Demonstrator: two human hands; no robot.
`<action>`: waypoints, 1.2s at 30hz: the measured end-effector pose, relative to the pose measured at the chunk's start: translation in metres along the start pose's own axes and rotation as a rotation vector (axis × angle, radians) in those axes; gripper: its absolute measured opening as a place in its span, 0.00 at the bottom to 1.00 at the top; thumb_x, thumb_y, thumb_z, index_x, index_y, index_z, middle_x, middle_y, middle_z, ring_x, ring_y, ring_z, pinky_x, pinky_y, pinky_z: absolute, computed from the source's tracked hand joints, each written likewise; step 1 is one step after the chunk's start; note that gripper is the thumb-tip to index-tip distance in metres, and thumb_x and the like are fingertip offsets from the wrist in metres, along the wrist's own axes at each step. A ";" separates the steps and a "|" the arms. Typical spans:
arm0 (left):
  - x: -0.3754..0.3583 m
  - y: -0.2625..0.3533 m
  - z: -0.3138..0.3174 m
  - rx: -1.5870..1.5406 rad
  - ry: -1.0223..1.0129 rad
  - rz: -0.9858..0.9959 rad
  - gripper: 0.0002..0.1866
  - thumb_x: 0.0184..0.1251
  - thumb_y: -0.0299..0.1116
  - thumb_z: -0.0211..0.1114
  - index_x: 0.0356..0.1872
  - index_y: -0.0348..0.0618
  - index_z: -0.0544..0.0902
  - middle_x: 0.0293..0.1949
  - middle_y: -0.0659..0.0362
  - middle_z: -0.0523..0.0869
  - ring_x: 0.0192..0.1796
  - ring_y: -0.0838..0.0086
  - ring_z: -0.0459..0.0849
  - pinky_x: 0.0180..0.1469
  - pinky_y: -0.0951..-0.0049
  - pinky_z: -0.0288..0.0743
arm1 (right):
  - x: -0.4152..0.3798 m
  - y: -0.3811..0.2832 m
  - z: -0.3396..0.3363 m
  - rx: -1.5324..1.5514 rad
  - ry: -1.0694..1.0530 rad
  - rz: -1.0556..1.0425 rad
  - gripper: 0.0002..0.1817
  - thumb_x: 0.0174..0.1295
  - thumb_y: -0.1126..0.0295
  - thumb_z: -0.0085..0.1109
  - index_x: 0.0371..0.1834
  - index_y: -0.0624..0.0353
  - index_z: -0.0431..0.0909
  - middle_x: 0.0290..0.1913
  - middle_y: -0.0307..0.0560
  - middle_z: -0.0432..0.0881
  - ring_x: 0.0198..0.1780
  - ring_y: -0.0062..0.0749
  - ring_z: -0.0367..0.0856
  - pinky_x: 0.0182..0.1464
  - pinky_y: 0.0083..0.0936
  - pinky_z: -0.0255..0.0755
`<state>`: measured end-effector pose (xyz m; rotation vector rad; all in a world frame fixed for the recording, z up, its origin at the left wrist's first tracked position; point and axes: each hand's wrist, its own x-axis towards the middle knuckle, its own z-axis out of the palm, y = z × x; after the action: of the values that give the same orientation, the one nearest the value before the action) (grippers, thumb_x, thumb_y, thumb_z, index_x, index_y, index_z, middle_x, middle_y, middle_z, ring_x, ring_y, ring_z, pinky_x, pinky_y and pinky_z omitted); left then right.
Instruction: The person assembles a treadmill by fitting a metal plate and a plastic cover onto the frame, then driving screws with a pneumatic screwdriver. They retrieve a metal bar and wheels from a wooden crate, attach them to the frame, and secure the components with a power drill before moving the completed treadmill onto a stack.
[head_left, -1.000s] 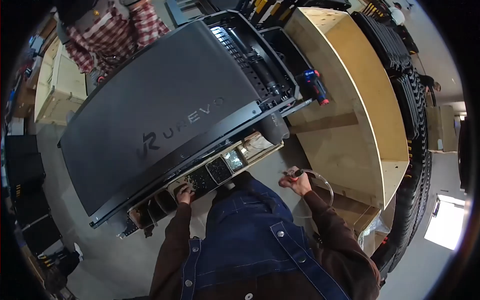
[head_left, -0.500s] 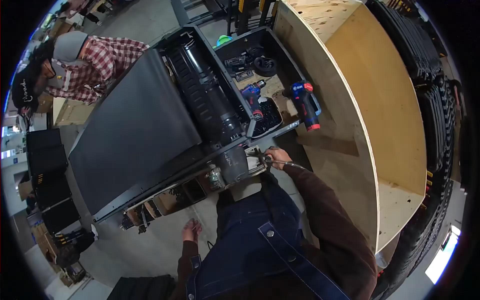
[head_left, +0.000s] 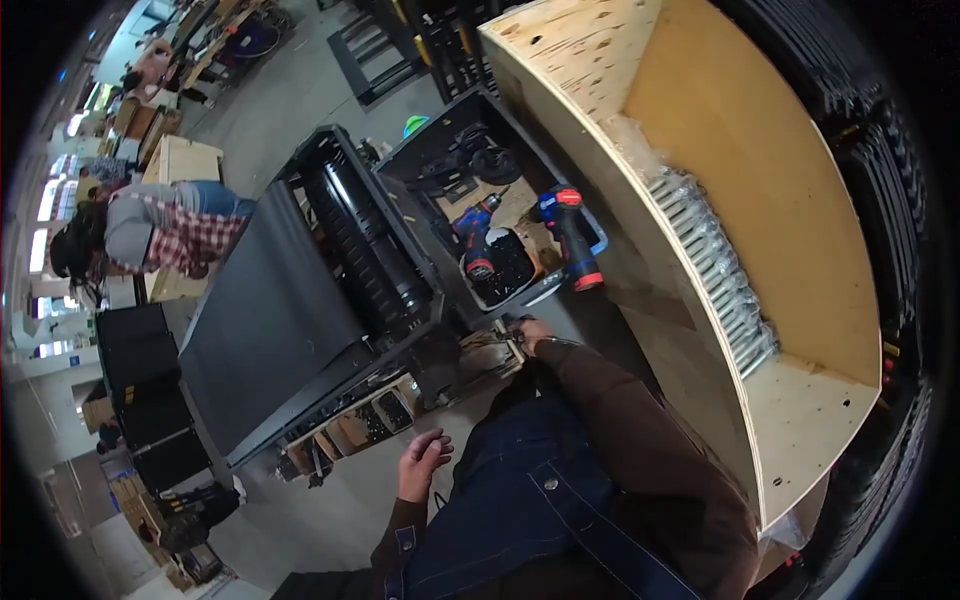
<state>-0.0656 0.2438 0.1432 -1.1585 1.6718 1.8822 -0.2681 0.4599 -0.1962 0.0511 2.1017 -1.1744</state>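
Observation:
My right hand [head_left: 536, 334] is closed at the end of a wooden parts tray [head_left: 508, 345], beside the treadmill-like machine's black frame. A dark piece shows at its fingertips, but I cannot make out what it is. Close to my apron, my left hand [head_left: 426, 462] hangs in the air, its fingers loosely bent and apart, with nothing in it. Just beyond the right hand stands a black bin [head_left: 440, 120]. A blue and black drill [head_left: 478, 230] lies inside it, and a second cordless driver [head_left: 570, 238] rests at its right edge.
A large plywood crate [head_left: 740, 150] stands at my right, with plastic-wrapped metal rods [head_left: 712, 265] inside. A black belt deck [head_left: 275, 320] stretches to the left. Small-parts compartments [head_left: 350, 430] run along its near side. A person in a checked shirt [head_left: 185, 240] bends over beyond it.
My view has shifted, bringing the wrapped rods in the crate into sight. My left hand has risen a little. The right hand stays at the tray's end. The other person is bent lower.

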 end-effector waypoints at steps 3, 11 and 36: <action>0.030 0.044 0.043 0.089 -0.262 0.208 0.19 0.76 0.34 0.62 0.62 0.35 0.77 0.53 0.53 0.85 0.52 0.71 0.85 0.55 0.71 0.78 | -0.062 -0.038 -0.028 -0.170 0.225 -0.186 0.17 0.58 0.59 0.65 0.45 0.59 0.84 0.45 0.59 0.86 0.52 0.55 0.84 0.53 0.45 0.77; 0.064 0.119 0.222 0.343 -0.853 0.612 0.14 0.77 0.27 0.59 0.58 0.34 0.79 0.49 0.57 0.85 0.50 0.76 0.83 0.55 0.75 0.76 | -0.213 -0.052 -0.105 0.135 -0.072 -0.124 0.24 0.61 0.54 0.68 0.52 0.60 0.82 0.45 0.53 0.88 0.51 0.44 0.86 0.53 0.35 0.78; -0.025 0.039 0.571 1.468 -0.726 1.130 0.13 0.53 0.38 0.74 0.40 0.49 0.87 0.37 0.61 0.86 0.39 0.63 0.84 0.43 0.64 0.75 | -0.328 0.465 -0.367 0.238 0.348 0.827 0.18 0.61 0.59 0.63 0.48 0.59 0.83 0.47 0.54 0.86 0.47 0.44 0.87 0.48 0.42 0.80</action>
<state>-0.2675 0.7793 0.1640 1.0441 2.4234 0.5812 -0.0660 1.1061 -0.2163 1.1847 1.8747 -0.9116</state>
